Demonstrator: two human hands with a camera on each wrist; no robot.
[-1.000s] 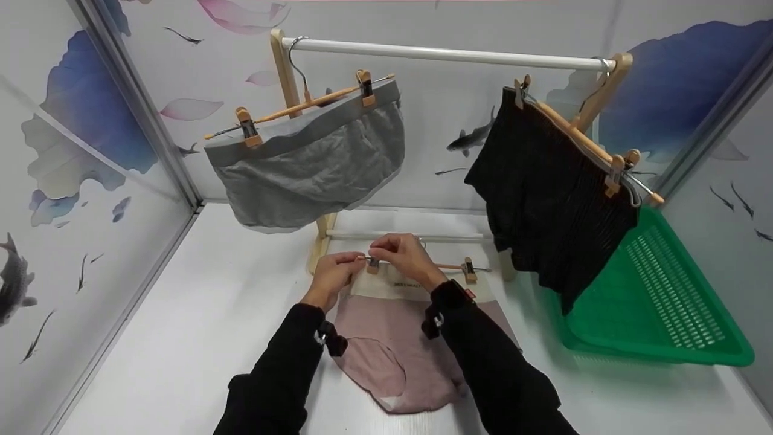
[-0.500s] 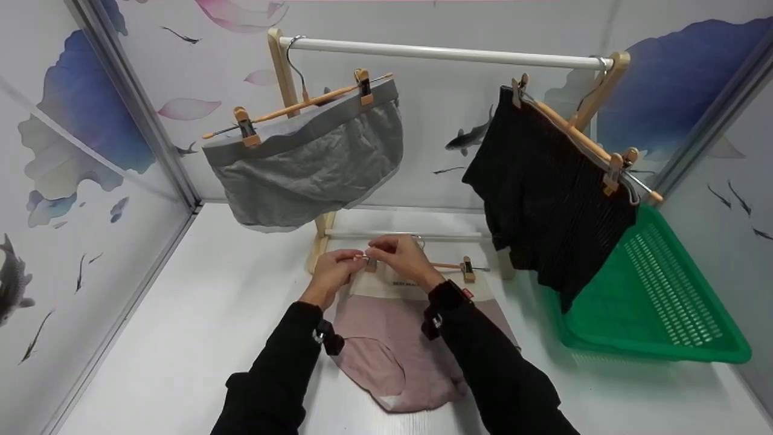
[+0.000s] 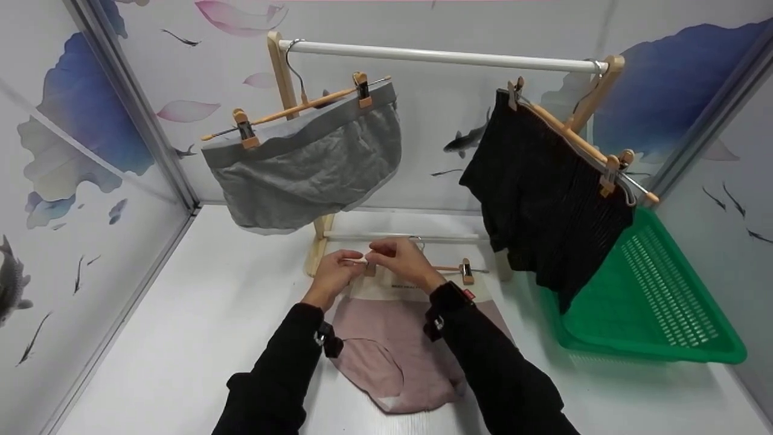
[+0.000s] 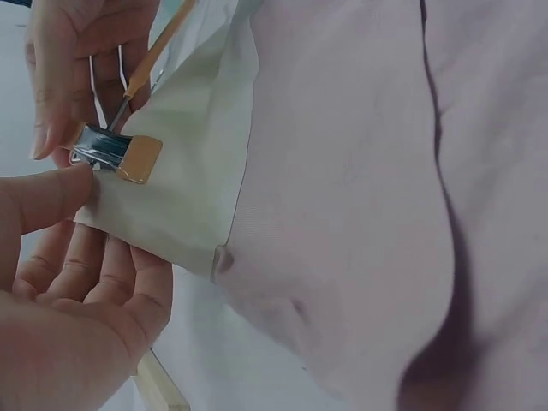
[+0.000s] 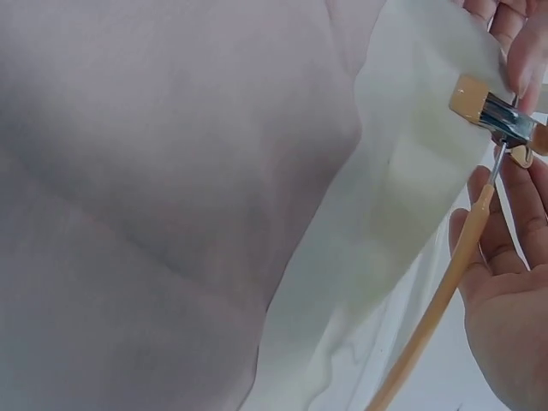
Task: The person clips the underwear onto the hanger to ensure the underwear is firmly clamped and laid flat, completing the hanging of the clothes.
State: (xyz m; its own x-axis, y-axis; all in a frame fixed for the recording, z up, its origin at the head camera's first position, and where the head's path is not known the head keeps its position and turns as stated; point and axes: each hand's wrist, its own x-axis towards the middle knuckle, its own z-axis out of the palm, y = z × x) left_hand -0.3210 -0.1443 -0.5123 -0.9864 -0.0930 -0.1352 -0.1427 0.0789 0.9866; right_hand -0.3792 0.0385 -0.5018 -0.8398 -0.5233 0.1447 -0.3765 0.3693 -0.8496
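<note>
Pink briefs [image 3: 423,338] with a cream waistband [image 4: 193,150] lie on the white table below the rack. A hanger [image 5: 432,304] with a wooden bar runs along the waistband. My left hand [image 3: 332,277] pinches the left corner of the waistband, thumb above and fingers under the cloth. Its thumb tip is right beside the hanger's left clip [image 4: 137,159]. The right hand [image 3: 401,260] pinches the handle end of that clip, whose wooden jaw sits over the waistband. At the hanger's other end, the right clip [image 3: 467,272] is at the waistband.
A wooden rack with a white rail [image 3: 441,55] stands at the back. From it hang grey briefs [image 3: 308,175] on the left and a black ribbed garment [image 3: 543,199] on the right. A green basket [image 3: 652,314] stands at the right, partly behind the black garment.
Both hands stay at the left clip, with only small finger shifts. The clip is more covered by the fingers now. The briefs and hanging garments have not visibly moved.
</note>
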